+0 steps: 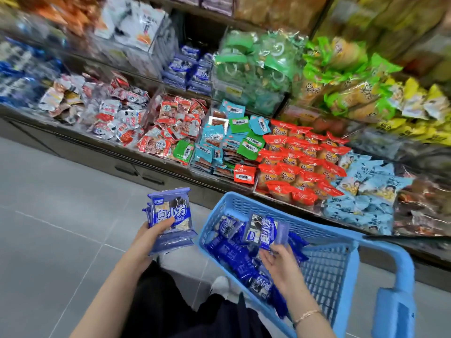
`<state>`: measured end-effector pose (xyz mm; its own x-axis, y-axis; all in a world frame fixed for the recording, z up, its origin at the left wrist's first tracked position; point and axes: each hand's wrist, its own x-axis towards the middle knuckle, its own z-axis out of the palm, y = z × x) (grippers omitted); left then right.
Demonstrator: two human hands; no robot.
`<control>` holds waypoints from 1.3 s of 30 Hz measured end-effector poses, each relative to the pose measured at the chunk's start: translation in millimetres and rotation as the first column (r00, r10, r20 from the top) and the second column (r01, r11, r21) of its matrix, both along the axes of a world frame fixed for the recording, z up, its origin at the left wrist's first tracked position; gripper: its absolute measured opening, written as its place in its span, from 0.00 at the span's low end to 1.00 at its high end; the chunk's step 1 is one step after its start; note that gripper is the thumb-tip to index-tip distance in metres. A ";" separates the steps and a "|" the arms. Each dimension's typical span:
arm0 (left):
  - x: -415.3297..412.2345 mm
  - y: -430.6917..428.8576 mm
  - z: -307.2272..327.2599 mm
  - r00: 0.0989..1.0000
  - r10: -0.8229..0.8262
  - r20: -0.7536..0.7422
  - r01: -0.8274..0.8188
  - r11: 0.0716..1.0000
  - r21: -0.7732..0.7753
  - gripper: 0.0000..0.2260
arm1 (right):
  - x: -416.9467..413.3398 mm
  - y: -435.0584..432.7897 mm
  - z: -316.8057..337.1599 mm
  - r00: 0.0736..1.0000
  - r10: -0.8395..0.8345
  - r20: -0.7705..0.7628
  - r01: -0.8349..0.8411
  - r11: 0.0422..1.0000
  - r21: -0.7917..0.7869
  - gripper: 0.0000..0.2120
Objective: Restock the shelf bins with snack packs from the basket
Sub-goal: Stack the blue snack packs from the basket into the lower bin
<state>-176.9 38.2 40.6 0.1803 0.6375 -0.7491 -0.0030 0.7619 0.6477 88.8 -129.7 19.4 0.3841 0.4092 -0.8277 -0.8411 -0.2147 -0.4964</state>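
A light blue plastic basket (327, 262) stands low at the right and holds several dark blue snack packs (234, 254). My left hand (151, 237) grips a stack of blue snack packs (170, 215) upright over the grey floor, left of the basket. Over the basket, my right hand (280, 262) pinches one blue snack pack (262, 230) by its edge. On the shelf, a clear bin with matching blue packs (189, 69) sits on the upper tier, behind the red packs.
The lower shelf tier carries clear bins of red packs (175, 125), teal and green packs (227, 142), orange bun packs (300, 164) and pale blue packs (366, 196). Green bags (253, 67) fill the tier above. My legs and a white shoe (219, 286) are beside the basket.
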 end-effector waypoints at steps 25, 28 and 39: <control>-121.4 225.7 55.0 0.989 -0.117 0.090 0.104 0.985 0.141 0.24 | -213.2 298.1 80.5 0.987 0.006 0.158 -0.052 0.957 0.287 0.09; -115.9 247.5 53.1 0.993 -0.087 0.081 0.075 0.988 0.137 0.26 | -204.9 315.9 84.3 0.982 0.064 0.178 -0.100 0.975 0.200 0.12; -20.9 356.0 65.1 0.986 -0.138 0.090 0.119 0.975 0.189 0.42 | -109.3 409.2 88.9 0.961 0.189 0.201 -0.237 0.940 0.244 0.05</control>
<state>-197.8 394.1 105.7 0.3393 0.7282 -0.5955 0.0137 0.6292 0.7772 -20.5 279.6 108.3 0.3908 0.6912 -0.6079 -0.6865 -0.2211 -0.6927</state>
